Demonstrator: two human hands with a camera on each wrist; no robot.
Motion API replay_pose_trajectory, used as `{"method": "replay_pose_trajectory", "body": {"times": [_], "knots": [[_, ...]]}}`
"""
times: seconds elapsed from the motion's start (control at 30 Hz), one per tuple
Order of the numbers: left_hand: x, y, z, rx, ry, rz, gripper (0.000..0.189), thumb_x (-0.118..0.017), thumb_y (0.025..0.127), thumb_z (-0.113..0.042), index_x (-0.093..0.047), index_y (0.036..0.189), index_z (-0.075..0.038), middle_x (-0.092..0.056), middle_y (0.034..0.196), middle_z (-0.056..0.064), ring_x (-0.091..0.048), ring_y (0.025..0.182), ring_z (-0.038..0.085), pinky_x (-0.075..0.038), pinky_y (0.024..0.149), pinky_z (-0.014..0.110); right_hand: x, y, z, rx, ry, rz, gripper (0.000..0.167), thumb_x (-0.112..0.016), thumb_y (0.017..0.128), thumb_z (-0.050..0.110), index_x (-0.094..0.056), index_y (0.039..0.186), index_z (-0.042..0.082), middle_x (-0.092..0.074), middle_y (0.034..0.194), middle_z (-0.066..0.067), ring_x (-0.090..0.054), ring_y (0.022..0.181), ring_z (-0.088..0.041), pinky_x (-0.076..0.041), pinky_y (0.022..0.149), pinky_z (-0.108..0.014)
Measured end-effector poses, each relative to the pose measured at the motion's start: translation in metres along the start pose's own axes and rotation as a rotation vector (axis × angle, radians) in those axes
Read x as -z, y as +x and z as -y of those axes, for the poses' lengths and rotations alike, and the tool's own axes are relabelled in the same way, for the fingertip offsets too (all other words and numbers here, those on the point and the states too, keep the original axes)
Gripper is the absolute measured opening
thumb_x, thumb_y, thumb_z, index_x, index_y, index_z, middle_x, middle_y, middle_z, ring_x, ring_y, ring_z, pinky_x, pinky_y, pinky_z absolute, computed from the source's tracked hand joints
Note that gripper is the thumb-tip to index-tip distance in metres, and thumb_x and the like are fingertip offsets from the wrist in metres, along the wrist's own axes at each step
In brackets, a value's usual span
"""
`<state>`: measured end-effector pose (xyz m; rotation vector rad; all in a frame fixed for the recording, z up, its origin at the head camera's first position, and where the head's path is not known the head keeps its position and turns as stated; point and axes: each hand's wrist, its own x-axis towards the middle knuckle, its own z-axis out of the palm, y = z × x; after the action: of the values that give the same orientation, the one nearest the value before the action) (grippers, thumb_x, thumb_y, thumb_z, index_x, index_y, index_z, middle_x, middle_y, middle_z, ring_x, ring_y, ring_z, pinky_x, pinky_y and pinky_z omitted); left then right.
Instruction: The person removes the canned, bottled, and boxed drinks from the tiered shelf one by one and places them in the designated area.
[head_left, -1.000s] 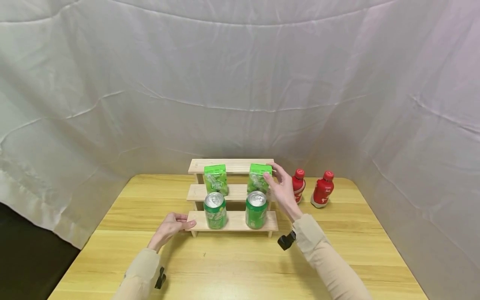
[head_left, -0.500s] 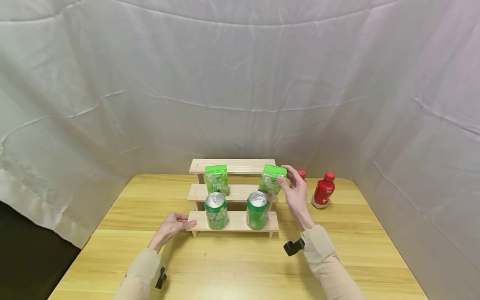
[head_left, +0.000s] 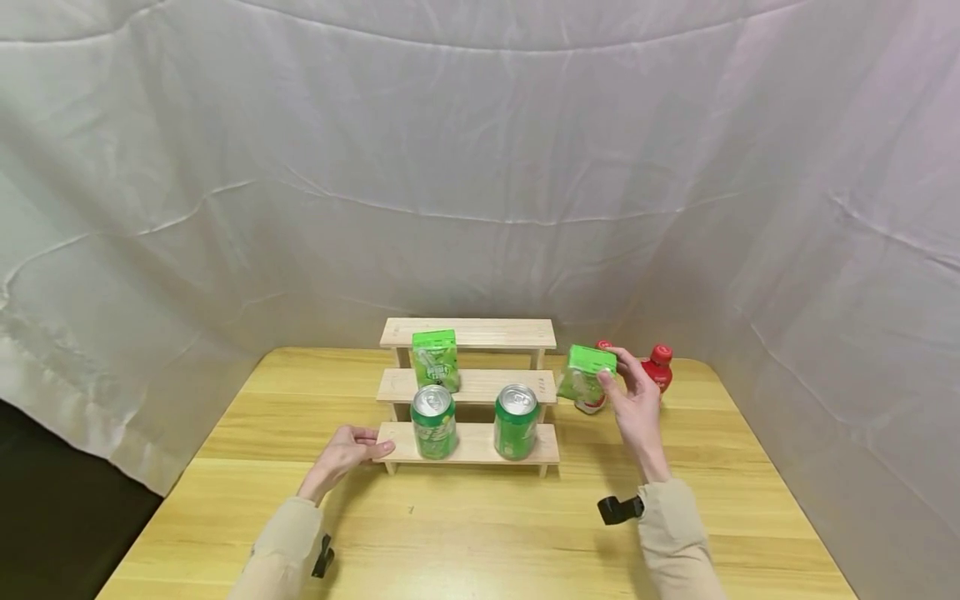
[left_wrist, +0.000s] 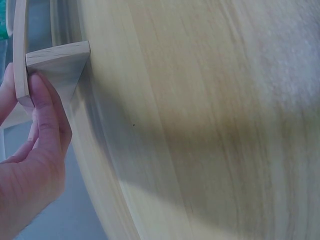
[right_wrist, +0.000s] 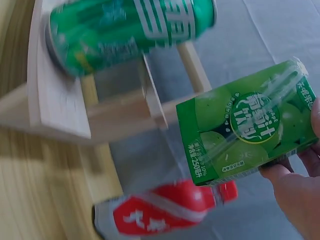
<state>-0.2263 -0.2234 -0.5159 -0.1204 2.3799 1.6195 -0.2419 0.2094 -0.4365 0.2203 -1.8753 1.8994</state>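
My right hand [head_left: 636, 404] grips a green juice box [head_left: 587, 372] by its upper end, tilted and held off the shelf's right end. In the right wrist view the juice box [right_wrist: 245, 122] shows grapes and a straw on its front. My left hand [head_left: 343, 457] pinches the left end of the lowest board of a three-step wooden shelf [head_left: 472, 451], thumb above and fingers beneath, as the left wrist view of the board [left_wrist: 20, 55] shows. Two green cans [head_left: 433, 423] stand on that lowest step. Another green juice box [head_left: 435, 360] stands on the middle step.
Two red bottles stand on the table [head_left: 480, 533] right of the shelf. The nearer red bottle [right_wrist: 165, 207] is partly behind the held juice box; the other red bottle [head_left: 659, 367] is partly behind my right hand. Grey curtains [head_left: 480, 167] enclose the table's back and sides.
My right hand has lifted the right juice box off the middle step and carried it rightward past the shelf's end, tilting it. My left hand stays on the lowest board.
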Motion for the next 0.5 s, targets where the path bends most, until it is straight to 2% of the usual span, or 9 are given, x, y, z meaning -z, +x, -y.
{"method": "replay_pose_trajectory", "body": {"times": [0.17, 0.37, 0.5], "knots": [[0.001, 0.0, 0.001, -0.017, 0.007, 0.004, 0.053, -0.074, 0.091, -0.016, -0.054, 0.125, 0.019, -0.071, 0.102, 0.021, -0.066, 0.084, 0.015, -0.058, 0.085, 0.04, 0.019, -0.003, -0.007, 0.0, -0.064, -0.03, 0.035, -0.06, 0.096, -0.005, -0.057, 0.13, -0.007, -0.064, 0.109, 0.013, -0.06, 0.099, -0.001, -0.05, 0.081, -0.009], [0.001, -0.001, 0.001, -0.026, 0.011, 0.002, 0.055, -0.074, 0.091, -0.017, -0.053, 0.126, 0.02, -0.07, 0.106, 0.024, -0.066, 0.088, 0.017, -0.058, 0.087, 0.041, 0.041, -0.006, -0.014, -0.051, -0.17, -0.055, 0.035, -0.06, 0.097, -0.001, -0.057, 0.132, -0.003, -0.062, 0.109, 0.018, -0.058, 0.096, 0.005, -0.051, 0.073, -0.009], [0.001, -0.002, 0.0, -0.026, 0.012, 0.0, 0.056, -0.074, 0.091, -0.017, -0.052, 0.126, 0.02, -0.069, 0.108, 0.024, -0.066, 0.09, 0.018, -0.058, 0.086, 0.039, 0.055, -0.009, -0.02, -0.087, -0.191, -0.065, 0.035, -0.061, 0.097, 0.0, -0.058, 0.132, 0.0, -0.063, 0.107, 0.019, -0.057, 0.098, 0.006, -0.049, 0.078, -0.007]]}}
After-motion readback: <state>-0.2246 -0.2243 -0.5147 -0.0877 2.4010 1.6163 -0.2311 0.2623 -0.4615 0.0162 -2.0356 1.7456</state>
